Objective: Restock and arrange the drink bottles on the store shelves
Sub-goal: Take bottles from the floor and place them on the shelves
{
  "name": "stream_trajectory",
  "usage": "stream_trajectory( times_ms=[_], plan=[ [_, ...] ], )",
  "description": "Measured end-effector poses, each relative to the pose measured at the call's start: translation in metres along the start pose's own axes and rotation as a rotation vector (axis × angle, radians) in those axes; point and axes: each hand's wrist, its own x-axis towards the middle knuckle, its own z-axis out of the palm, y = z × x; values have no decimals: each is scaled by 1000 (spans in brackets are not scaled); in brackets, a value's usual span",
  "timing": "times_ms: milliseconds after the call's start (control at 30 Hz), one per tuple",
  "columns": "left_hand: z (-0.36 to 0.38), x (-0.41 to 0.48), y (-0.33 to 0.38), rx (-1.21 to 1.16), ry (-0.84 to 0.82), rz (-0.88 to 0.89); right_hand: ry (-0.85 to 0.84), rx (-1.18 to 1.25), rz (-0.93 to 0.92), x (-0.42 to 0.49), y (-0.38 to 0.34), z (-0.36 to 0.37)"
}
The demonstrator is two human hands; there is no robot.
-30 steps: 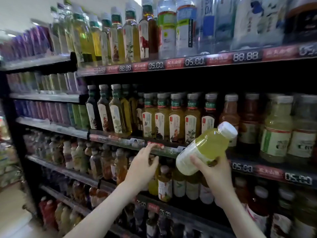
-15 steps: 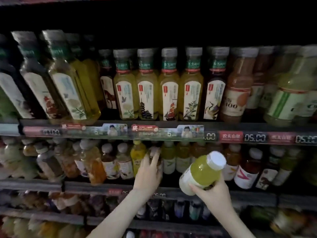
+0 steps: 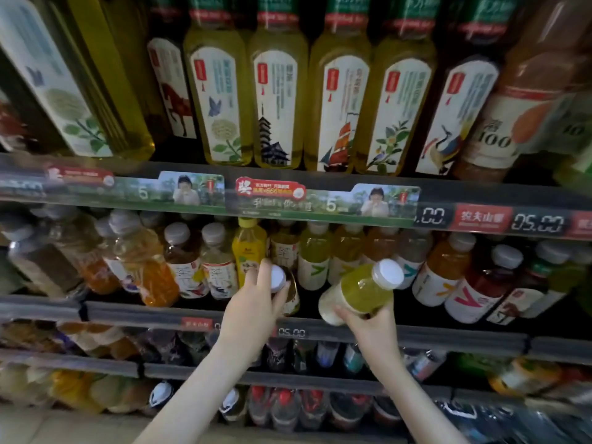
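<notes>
I am looking at a dark store shelf (image 3: 448,190) carrying tall yellow tea bottles (image 3: 277,107) with arched white labels showing a pagoda, a junk and a horse. One tier below, the right hand (image 3: 368,322) is gripping a tilted, smooth green drink bottle (image 3: 358,291) with a white cap, held just in front of the row. The left hand (image 3: 253,302) is curling round a white-capped brown bottle (image 3: 292,296) standing there. A red tag (image 3: 482,217) is reading 农夫山泉, beside 05.00.

We list upper tea bottles (image 3: 278,107), caps cut off by the top edge. The left hand (image 3: 253,306) hides most of a white-capped bottle (image 3: 278,278). Blurred: lowest rows (image 3: 285,408).
</notes>
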Motion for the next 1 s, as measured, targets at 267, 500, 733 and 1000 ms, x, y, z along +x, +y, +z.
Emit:
stream_trajectory(
  times_ms=[267, 500, 733, 1000],
  plan=[
    [-31, -33, -18, -438, 261, -86, -74, -85, -33, 24, 7, 43],
    [-44, -52, -33, -447, 291, -161, -165, -306, -25, 35, 7, 74],
    [-57, -52, -38, -581, 212, -182, -152, -242, 20, 19, -10, 66],
    [-106, -32, 6, -760, 13, 6, -639, -247, -168, -85, -99, 17]
  ],
)
